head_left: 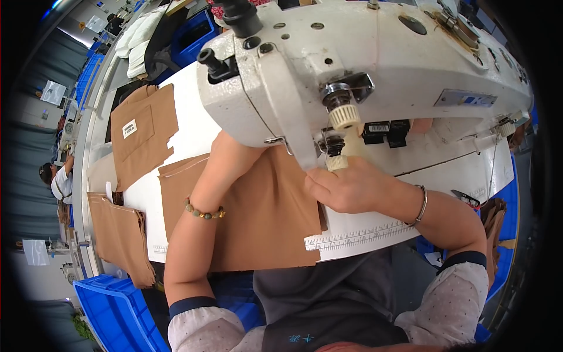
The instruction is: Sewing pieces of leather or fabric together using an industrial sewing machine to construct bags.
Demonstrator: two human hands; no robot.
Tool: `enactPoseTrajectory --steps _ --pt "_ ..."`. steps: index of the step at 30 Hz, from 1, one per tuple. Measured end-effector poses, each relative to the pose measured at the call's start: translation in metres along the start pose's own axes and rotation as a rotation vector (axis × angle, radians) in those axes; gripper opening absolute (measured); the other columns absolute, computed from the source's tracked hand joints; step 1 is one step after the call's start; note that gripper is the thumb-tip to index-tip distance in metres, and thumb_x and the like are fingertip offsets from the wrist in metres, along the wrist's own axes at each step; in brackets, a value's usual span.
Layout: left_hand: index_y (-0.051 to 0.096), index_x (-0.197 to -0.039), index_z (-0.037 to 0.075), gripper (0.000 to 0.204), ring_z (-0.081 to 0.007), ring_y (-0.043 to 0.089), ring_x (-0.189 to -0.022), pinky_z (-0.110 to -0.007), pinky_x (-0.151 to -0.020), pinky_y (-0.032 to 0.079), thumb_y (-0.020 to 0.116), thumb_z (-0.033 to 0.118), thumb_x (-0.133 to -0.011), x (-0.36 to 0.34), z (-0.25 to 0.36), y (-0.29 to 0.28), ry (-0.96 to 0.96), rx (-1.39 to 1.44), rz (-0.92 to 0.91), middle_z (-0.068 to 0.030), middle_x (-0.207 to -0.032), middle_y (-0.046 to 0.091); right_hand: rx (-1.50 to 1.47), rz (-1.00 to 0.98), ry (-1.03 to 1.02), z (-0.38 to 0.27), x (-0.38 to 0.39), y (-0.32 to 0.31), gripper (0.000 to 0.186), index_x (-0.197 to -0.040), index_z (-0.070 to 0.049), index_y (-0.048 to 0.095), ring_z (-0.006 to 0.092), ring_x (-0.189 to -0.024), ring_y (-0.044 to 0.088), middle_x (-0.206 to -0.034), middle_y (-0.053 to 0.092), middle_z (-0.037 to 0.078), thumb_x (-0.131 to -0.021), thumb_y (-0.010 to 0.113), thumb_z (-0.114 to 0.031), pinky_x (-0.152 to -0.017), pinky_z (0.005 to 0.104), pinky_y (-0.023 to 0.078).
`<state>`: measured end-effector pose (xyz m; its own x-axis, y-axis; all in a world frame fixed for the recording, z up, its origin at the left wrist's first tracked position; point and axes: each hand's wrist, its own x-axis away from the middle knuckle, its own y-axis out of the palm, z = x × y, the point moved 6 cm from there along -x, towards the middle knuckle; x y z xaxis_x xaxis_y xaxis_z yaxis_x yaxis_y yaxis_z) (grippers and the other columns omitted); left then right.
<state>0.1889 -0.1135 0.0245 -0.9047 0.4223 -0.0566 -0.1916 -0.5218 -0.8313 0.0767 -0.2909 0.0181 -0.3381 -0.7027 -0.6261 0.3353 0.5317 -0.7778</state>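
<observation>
A white industrial sewing machine (pixel 375 53) spans the upper part of the view, its head above a brown fabric piece (pixel 258 217) on the white table. My left hand (pixel 234 154) reaches under the machine head over the far part of this fabric. Its fingers are hidden behind the head. Close to the lower end of the head and the cream tension knob (pixel 336 162), my right hand (pixel 346 186) has its fingers bent and pressed together. What they pinch, if anything, is too small to tell. The fabric has notched corners and hangs over the near table edge.
At the left lie a brown panel with a pocket and white label (pixel 132 132) and a folded brown stack (pixel 120 234). Blue crates (pixel 117 311) stand below. A ruler strip (pixel 369 234) runs along the near edge; small thread snips (pixel 466 198) lie at the right.
</observation>
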Motion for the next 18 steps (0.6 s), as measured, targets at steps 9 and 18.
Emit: enactPoseTrajectory --steps 9,18 --pt "0.073 -0.107 -0.001 0.039 -0.0213 0.071 -0.086 -0.033 -0.077 0.054 0.088 0.020 -0.079 0.024 -0.076 -0.058 -0.208 -0.102 -0.304 -0.0121 -0.093 0.076 -0.056 -0.016 -0.125 -0.018 -0.002 -0.010 0.017 -0.080 0.001 0.064 0.0170 -0.052 0.060 -0.076 0.062 0.014 -0.073 0.067 -0.015 -0.044 0.0295 0.048" --pt "0.074 -0.093 -0.002 0.020 -0.0096 0.065 -0.074 -0.026 -0.065 0.049 0.080 0.016 -0.088 0.026 -0.081 -0.063 -0.320 0.096 -0.162 -0.0040 -0.081 0.074 0.080 -0.089 -0.170 -0.032 0.007 -0.004 0.024 -0.094 0.002 0.072 0.0115 -0.055 0.060 -0.095 0.073 0.017 -0.076 0.066 -0.013 -0.047 0.0234 0.046"
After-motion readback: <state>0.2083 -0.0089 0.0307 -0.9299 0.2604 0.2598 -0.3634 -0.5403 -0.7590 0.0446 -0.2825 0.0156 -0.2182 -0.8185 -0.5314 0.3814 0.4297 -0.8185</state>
